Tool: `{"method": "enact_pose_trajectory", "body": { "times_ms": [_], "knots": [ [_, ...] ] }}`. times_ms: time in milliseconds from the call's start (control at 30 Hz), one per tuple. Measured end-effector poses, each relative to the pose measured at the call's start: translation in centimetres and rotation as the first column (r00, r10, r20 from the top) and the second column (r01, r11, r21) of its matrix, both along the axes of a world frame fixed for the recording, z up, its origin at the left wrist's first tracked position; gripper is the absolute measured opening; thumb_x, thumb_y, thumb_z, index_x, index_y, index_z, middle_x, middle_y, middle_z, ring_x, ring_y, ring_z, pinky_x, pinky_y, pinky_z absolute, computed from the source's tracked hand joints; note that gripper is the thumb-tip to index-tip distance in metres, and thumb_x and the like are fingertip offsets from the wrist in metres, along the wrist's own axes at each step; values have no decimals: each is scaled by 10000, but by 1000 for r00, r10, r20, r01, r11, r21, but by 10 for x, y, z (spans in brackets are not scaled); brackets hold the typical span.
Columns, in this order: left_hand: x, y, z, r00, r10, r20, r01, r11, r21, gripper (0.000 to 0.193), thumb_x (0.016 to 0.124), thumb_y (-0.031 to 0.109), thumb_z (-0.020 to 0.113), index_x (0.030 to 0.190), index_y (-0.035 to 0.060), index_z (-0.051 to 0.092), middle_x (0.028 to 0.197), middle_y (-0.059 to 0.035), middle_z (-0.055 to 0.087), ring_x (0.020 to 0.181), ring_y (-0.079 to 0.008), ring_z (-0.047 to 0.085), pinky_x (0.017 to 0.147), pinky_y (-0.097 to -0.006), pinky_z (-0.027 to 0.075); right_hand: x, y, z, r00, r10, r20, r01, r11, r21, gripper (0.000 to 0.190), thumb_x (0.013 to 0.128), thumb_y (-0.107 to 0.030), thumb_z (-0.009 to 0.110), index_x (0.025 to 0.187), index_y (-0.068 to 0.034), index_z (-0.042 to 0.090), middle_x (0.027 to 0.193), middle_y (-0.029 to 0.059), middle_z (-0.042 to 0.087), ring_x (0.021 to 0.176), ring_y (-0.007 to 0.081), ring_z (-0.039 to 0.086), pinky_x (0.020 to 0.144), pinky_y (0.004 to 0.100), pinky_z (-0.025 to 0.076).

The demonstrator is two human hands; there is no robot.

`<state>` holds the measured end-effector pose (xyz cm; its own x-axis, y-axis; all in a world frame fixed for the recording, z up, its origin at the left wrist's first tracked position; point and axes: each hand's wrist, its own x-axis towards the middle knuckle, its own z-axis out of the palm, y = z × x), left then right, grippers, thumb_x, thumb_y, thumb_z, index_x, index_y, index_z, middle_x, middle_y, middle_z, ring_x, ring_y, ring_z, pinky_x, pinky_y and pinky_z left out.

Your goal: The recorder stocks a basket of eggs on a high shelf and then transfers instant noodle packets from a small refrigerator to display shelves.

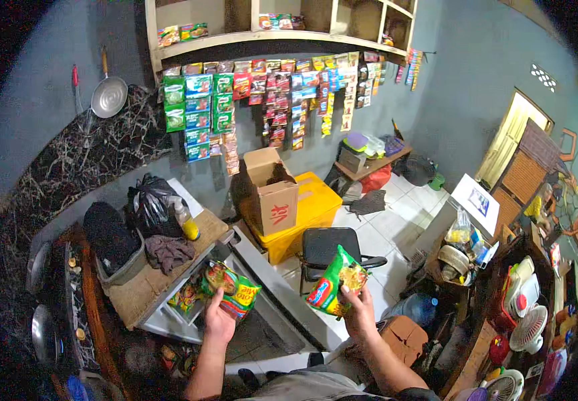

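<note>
My left hand (220, 321) grips a green and yellow instant noodle packet (242, 299); whether a second packet is behind it I cannot tell. Beside it, more noodle packets (184, 295) lie inside a small white fridge (171, 328). The fridge's grey door (274, 295) stands open below and between my hands. In my right hand (360, 316) is another green noodle packet (338, 283), tilted, with a bowl of noodles pictured on it. A black padded chair (330, 243) is just beyond the right packet.
On the fridge top are a black plastic bag (154, 203), a yellow-capped bottle (188, 225) and a crumpled cloth (168, 250). An open cardboard box (278, 208) stands on a yellow box (321, 198). Sachet strips (279, 95) hang below a wall shelf (279, 36). Clutter fills the right side.
</note>
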<state>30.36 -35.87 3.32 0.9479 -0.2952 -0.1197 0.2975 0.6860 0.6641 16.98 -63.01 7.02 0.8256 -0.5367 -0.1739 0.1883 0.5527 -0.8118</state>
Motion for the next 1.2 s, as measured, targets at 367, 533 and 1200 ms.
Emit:
{"method": "enact_pose_trajectory", "body": {
  "times_ms": [367, 533, 1200],
  "knots": [
    [-14, -81, 30, 987, -139, 80, 135, 989, 57, 432, 969, 175, 597, 1368, 73, 467, 1340, -61, 542, 1232, -202, 519, 1054, -409, 408, -8, -49, 17, 991, -91, 94, 84, 994, 76, 529, 908, -166, 666, 1368, -77, 422, 1245, 47, 554, 1083, 170, 581, 837, 334, 537],
    [-24, -126, 50, 970, -207, 129, 196, 976, 94, 478, 938, 94, 624, 1366, 36, 420, 1316, -71, 551, 1214, -201, 540, 1042, -376, 428, -9, -83, 26, 990, -61, 127, 55, 997, 51, 497, 921, -159, 647, 1359, -79, 425, 1215, 35, 561, 1045, 134, 576, 764, 290, 535],
    [-43, -278, 31, 953, -227, 199, 190, 963, 192, 428, 967, 120, 571, 1353, 10, 422, 1308, -118, 563, 1205, -237, 563, 1047, -420, 448, -35, -241, -10, 993, -45, 113, 27, 986, 163, 473, 943, -207, 615, 1373, -140, 429, 1174, 25, 559, 1023, 192, 591, 856, 416, 526]
  ]
}}
